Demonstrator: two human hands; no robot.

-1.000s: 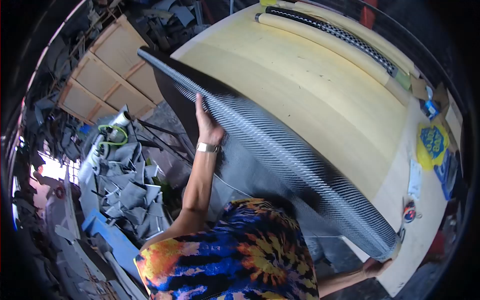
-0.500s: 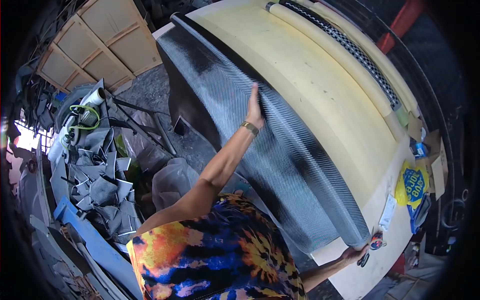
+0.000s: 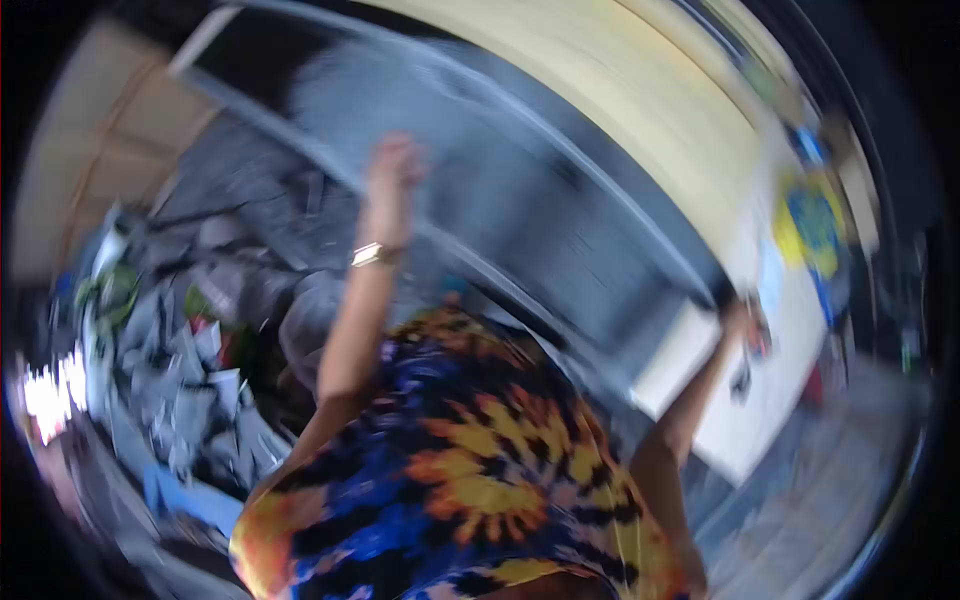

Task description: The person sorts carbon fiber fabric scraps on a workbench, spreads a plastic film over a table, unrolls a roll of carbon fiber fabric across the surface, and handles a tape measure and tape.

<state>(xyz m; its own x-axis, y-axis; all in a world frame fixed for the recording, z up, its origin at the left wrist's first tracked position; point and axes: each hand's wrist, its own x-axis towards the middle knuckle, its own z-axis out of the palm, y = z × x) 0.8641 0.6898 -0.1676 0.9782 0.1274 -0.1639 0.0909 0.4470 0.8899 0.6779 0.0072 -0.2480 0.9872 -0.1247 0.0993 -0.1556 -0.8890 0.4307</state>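
A dark grey woven carbon fibre cloth (image 3: 560, 220) stretches across the table edge, with a rolled or folded ridge along its far side. Motion smears my left hand (image 3: 397, 165), which is over the cloth's near part; whether it touches the cloth I cannot tell. At the right end of the cloth's ridge is my right hand (image 3: 738, 316), its fingers closed around that end, though blurred. Close beside it on the white tabletop (image 3: 770, 400) lie black-handled scissors (image 3: 741, 382) and a small round object (image 3: 760, 340).
Pale yellow material (image 3: 600, 70) covers the table's far side. A yellow and blue bag (image 3: 812, 222) sits at the right edge. On the left, a heap of grey scraps (image 3: 190, 400) fills the floor area, with a wooden panel (image 3: 120, 140) behind it.
The view has swung and blurred. My left hand has come off the cloth's ridge toward its near side and left. The ridge looks flatter; my right hand stays at its right end.
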